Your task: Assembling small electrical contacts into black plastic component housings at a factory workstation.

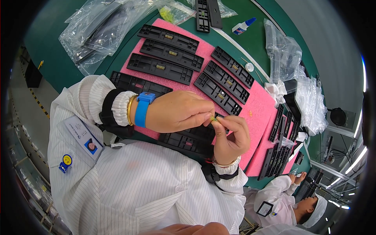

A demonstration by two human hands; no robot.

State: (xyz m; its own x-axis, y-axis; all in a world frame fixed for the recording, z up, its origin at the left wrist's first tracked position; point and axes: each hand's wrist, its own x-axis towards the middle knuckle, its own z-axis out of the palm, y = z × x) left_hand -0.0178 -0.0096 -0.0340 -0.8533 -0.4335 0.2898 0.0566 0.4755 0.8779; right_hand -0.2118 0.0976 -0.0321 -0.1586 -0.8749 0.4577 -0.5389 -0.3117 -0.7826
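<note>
In front of my chest, my left hand (184,111) and my right hand (231,139) meet fingertip to fingertip. Both pinch a small yellow-green piece (214,118) that looks like a bubble level vial; the fingers cover most of it. Beneath the hands lie black plastic level bodies (188,144), partly hidden by my arms and hands. Farther off, more long black level bodies (176,73) are laid in two slanted columns on a pink foam sheet (256,100). Several carry a yellowish vial at their middle.
Plastic bags (94,35) with dark parts lie far left. A blue-capped glue bottle (243,26) and a small white cup (249,67) are at the far side. Clear bags (311,103) and stacked black bodies (276,152) are at right, near a co-worker (278,199).
</note>
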